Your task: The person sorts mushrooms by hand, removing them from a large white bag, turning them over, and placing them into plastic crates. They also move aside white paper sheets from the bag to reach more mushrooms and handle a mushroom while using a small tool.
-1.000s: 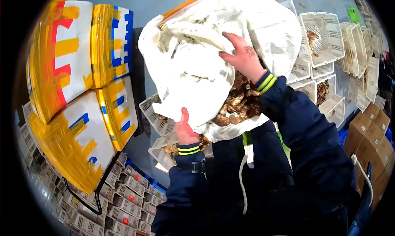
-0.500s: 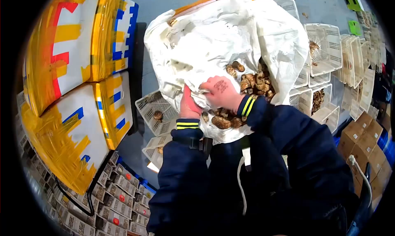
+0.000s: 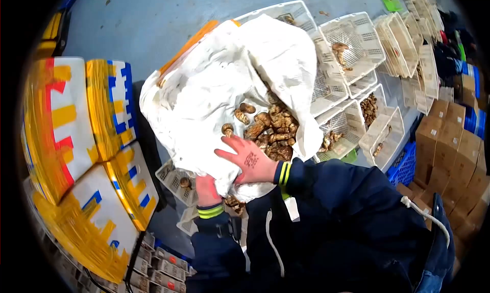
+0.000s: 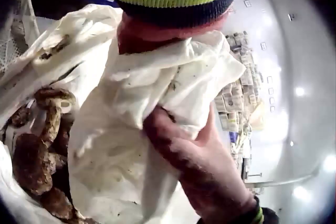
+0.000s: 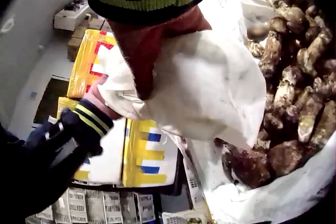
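A white fabric sack (image 3: 194,109) lies with its mouth loosely folded back, and brown mushrooms (image 3: 278,127) show inside. My left hand (image 3: 206,191) grips the sack's near left edge, its fingers mostly hidden under cloth in the left wrist view. Beside it, my right hand (image 3: 250,163) lies over a fold at the near rim with its fingers spread apart. Its thumb pushes into that fold in the left wrist view, pinching the cloth (image 4: 173,82). In the right wrist view the folded cloth (image 5: 205,87) hangs from this hand next to the mushrooms. One mushroom (image 3: 227,129) sits just beyond the right fingertips.
Taped white foam boxes (image 3: 61,124) are stacked at the left. White plastic baskets (image 3: 352,43) stand along the right, some holding mushrooms, and another basket (image 3: 173,178) is at the near left. Brown cartons (image 3: 444,145) are piled far right. An orange edge (image 3: 191,45) shows behind the sack.
My right hand came down from the sack's far side to beside the left hand, then shifted along the rim. The cloth drew back, exposing more mushrooms. The head view has turned rightward.
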Available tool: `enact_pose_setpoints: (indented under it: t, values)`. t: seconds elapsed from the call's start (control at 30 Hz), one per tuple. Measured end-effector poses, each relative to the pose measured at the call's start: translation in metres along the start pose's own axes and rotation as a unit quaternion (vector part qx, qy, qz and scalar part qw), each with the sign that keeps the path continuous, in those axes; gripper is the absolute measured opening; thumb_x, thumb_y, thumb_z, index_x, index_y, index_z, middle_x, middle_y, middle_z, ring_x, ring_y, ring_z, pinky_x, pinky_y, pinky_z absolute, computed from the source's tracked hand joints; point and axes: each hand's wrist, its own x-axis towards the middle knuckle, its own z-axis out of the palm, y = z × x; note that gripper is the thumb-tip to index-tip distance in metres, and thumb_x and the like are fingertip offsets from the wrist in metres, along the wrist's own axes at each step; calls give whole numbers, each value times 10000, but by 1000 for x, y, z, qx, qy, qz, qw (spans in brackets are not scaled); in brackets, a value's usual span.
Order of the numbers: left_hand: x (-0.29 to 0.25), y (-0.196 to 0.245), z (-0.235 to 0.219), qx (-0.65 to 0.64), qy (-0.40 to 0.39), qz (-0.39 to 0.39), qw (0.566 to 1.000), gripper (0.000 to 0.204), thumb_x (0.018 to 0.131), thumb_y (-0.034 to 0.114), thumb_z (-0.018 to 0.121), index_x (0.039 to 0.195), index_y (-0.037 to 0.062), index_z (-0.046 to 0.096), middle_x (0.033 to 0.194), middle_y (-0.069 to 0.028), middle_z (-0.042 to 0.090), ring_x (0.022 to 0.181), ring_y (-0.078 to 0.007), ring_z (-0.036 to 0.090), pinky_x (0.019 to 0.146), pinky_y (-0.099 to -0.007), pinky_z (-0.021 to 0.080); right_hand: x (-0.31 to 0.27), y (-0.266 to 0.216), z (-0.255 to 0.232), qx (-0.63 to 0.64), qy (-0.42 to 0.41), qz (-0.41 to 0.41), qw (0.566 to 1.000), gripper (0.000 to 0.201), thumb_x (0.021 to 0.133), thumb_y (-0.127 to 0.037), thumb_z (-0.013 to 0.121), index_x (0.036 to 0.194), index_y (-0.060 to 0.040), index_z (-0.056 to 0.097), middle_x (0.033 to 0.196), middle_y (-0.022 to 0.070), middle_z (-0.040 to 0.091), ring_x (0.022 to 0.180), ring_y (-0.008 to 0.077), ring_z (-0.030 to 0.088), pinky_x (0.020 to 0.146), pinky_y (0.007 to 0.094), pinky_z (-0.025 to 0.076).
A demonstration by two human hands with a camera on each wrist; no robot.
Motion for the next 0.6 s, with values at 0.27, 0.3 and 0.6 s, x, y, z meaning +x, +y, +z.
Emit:
enact_pose_setpoints:
  t: [0.27, 0.3, 0.6]
  values:
    - [-47, 47, 92, 184, -35, -31, 982, 337, 787, 17, 559, 1116, -32, 503, 1040, -93, 582, 864, -170, 581, 768, -279, 465, -53, -8, 13, 313, 100, 115, 937, 683, 690, -314, 690, 1219, 12, 406, 1066, 183, 531, 979, 335, 537, 854, 378, 433]
    - [-46, 34, 105, 277, -2, 45, 960, 313, 788, 54, 553, 1089, -29, 520, 997, -114, 596, 850, -212, 587, 755, -309, 462, -64, 1, 19, 290, 117, 124, 942, 677, 681, -298, 700, 1207, 15, 412, 1068, 186, 544, 962, 340, 553, 845, 374, 435]
    - [-54, 101, 238, 270, 23, 342, 900, 553, 818, 120, 591, 1285, -17, 330, 1263, -189, 410, 1129, -283, 440, 947, -372, 360, -74, 104, -160, 590, 262, -56, 761, 485, 941, -233, 407, 1362, -39, 262, 1348, 115, 385, 1204, 228, 421, 1012, 351, 354]
